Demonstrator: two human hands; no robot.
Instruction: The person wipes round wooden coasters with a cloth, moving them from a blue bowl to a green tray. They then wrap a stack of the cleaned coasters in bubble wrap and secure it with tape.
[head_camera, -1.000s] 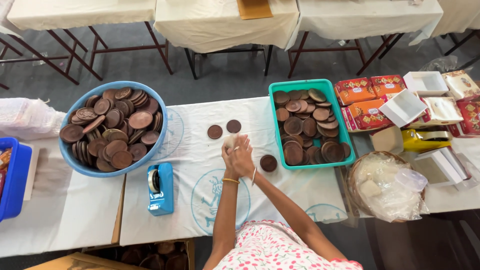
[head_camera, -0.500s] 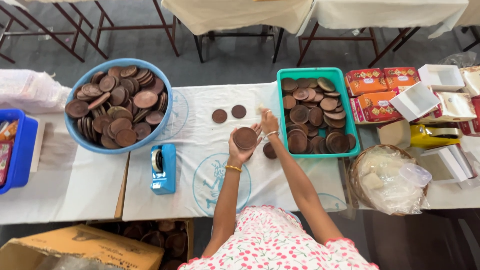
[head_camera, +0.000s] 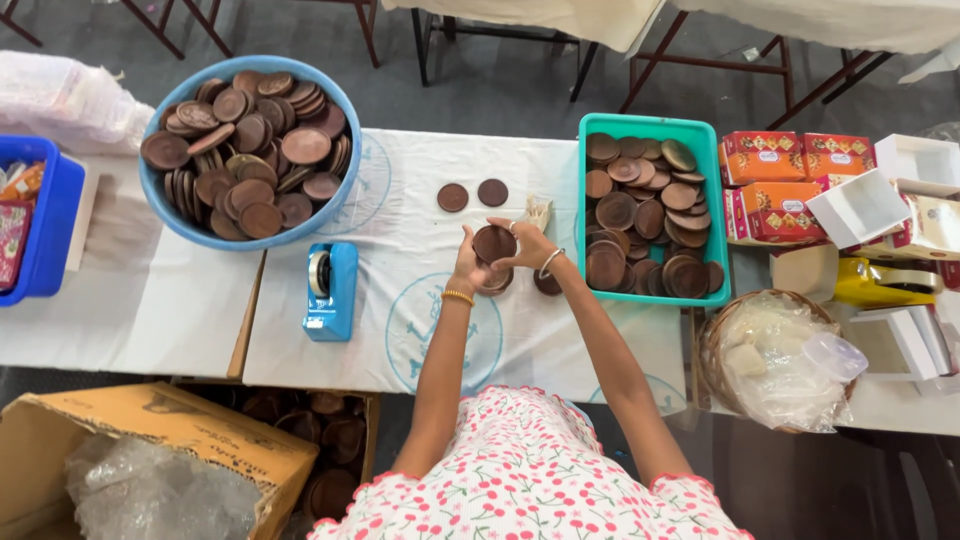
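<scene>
Left hand (head_camera: 468, 265) and right hand (head_camera: 528, 243) both curled around one brown disc (head_camera: 494, 243), fingers pinching its rim from either side. Disc held just above white worktop (head_camera: 420, 330), beside the teal tray (head_camera: 648, 130) of discs.

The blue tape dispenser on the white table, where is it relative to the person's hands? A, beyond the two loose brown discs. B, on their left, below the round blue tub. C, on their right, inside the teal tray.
B: the blue tape dispenser lies left of the left hand and right hand, just below the round blue tub of brown discs.
</scene>
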